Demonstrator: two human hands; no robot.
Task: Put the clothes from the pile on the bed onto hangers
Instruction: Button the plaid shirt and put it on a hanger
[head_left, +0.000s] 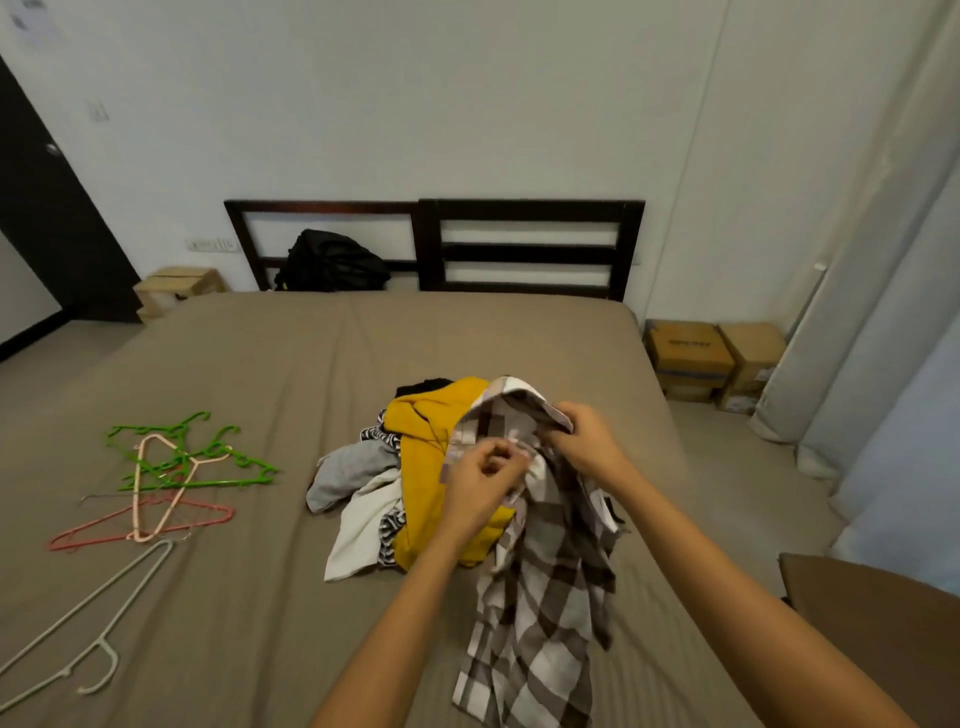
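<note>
A brown-and-white plaid shirt (545, 597) hangs lifted over the bed, its tail trailing on the sheet. My left hand (480, 480) pinches the shirt's front just below the collar. My right hand (584, 436) grips the collar's right side. Behind the shirt lies the pile of clothes (374, 499), with a yellow garment (431, 467) on top and grey, white and striped pieces beneath. Several hangers lie at the left of the bed: green ones (197, 457), a pink one (140, 525), a peach one (150, 488) and a grey one (88, 613).
The bed (260, 364) has a brown sheet and a dark slatted headboard (530, 249). A black backpack (332, 262) leans at the head. Cardboard boxes (711, 358) and a curtain (857, 312) stand at the right. A brown surface (883, 613) juts in at lower right.
</note>
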